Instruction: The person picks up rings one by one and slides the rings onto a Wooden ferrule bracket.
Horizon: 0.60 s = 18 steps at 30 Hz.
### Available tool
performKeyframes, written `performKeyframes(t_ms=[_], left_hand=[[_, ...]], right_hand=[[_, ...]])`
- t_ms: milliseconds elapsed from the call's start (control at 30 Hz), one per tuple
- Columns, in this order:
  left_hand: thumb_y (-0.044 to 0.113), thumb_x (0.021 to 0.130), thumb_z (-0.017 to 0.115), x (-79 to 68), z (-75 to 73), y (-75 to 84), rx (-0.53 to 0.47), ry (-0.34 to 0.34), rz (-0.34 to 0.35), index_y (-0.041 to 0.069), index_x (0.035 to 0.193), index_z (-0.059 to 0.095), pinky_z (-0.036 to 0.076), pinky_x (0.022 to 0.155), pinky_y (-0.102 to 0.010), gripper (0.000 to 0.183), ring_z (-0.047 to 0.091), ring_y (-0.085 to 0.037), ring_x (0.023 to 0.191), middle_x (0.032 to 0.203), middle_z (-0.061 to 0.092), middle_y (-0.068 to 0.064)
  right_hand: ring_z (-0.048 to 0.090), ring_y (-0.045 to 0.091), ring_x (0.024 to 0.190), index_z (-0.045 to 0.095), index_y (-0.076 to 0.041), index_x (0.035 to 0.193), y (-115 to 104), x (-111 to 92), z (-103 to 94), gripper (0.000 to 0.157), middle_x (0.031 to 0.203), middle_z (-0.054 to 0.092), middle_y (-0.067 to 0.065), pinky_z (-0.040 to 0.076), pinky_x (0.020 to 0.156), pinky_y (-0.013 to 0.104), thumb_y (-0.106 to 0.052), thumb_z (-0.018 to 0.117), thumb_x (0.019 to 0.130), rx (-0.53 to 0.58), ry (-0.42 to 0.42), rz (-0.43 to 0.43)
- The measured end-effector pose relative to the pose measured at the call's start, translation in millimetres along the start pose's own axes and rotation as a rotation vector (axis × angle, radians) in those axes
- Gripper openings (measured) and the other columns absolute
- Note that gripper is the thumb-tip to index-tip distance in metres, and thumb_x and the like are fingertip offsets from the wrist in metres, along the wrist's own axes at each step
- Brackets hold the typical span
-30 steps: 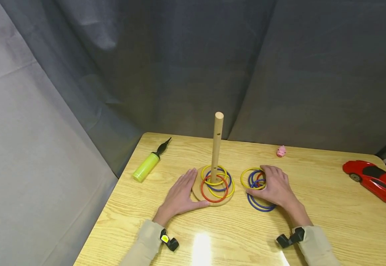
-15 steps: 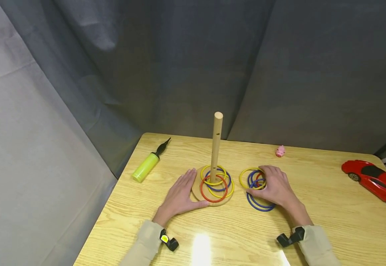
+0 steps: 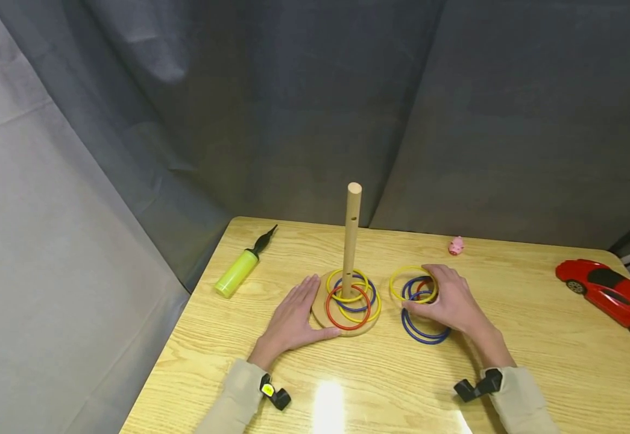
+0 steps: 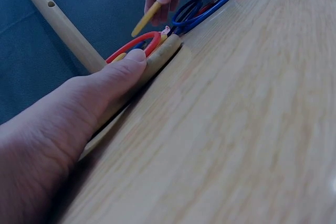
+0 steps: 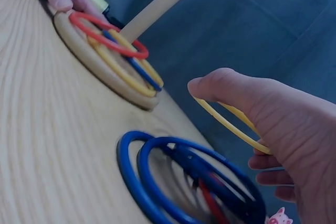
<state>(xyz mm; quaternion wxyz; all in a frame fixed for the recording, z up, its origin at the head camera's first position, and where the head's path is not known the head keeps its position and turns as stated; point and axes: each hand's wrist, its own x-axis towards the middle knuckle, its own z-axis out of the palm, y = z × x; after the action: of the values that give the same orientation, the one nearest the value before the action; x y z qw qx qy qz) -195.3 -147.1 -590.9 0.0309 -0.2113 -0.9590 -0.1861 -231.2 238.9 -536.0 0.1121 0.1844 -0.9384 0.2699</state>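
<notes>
My right hand (image 3: 450, 298) pinches a yellow ring (image 3: 401, 271) between thumb and fingers. In the right wrist view this ring (image 5: 226, 121) hangs above the table, apart from the pile below. That pile has several blue rings (image 3: 425, 342) and a red ring (image 3: 421, 289), partly hidden. My left hand (image 3: 293, 319) rests against the left and front edge of a round wooden base (image 3: 321, 307), fingers straight and thumb spread. From the base rises an upright wooden post (image 3: 351, 235). Yellow and blue rings and a red ring (image 3: 328, 308) lie on the base about its foot.
A yellow-green hand pump (image 3: 237, 274) with a black nozzle lies at the back left of the wooden table (image 3: 380, 386). Near the back edge sits a small pink pig (image 3: 456, 246). A red toy car (image 3: 613, 295) is at the right. Dark cloth (image 3: 293, 120) hangs behind the table.
My right hand has raised the yellow ring slightly off the pile, while the blue rings stay down. The left hand keeps its place at the base.
</notes>
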Motion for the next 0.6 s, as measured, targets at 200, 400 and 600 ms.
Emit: performKeyframes(t_ms=[200, 400, 600], left_hand=[[0.097, 0.078, 0.048, 1.0, -1.1, -1.7, 0.003, 0.011, 0.009, 0.011, 0.169, 0.012, 0.017, 0.131, -0.040, 0.130, 0.012, -0.020, 0.162, 0.175, 0.015, -0.005], [0.096, 0.078, 0.050, 1.1, -2.0, -3.0, 0.002, 0.022, 0.004, 0.012, 0.169, 0.012, 0.019, 0.131, -0.042, 0.130, 0.012, -0.020, 0.162, 0.175, 0.014, -0.004], [0.096, 0.078, 0.050, -0.3, -1.0, -0.6, -0.008, -0.005, 0.000, 0.013, 0.169, 0.010, 0.017, 0.131, -0.039, 0.130, 0.008, -0.016, 0.162, 0.176, 0.012, -0.002]], right_hand=[[0.054, 0.043, 0.125, 0.054, 0.002, 0.143, -10, 4, -9.9, 0.100, 0.138, 0.058, 0.025, 0.039, 0.101, 0.064, -0.056, 0.092, 0.071, 0.026, -0.029, -0.004], [0.050, 0.047, 0.131, 0.051, 0.002, 0.147, -27, 7, -23.0, 0.099, 0.143, 0.054, 0.026, 0.040, 0.104, 0.068, -0.052, 0.091, 0.075, 0.101, -0.055, -0.006], [0.045, 0.048, 0.137, 0.049, -0.003, 0.150, -42, 3, -42.5, 0.097, 0.148, 0.052, 0.022, 0.041, 0.105, 0.071, -0.047, 0.092, 0.076, 0.186, -0.064, 0.018]])
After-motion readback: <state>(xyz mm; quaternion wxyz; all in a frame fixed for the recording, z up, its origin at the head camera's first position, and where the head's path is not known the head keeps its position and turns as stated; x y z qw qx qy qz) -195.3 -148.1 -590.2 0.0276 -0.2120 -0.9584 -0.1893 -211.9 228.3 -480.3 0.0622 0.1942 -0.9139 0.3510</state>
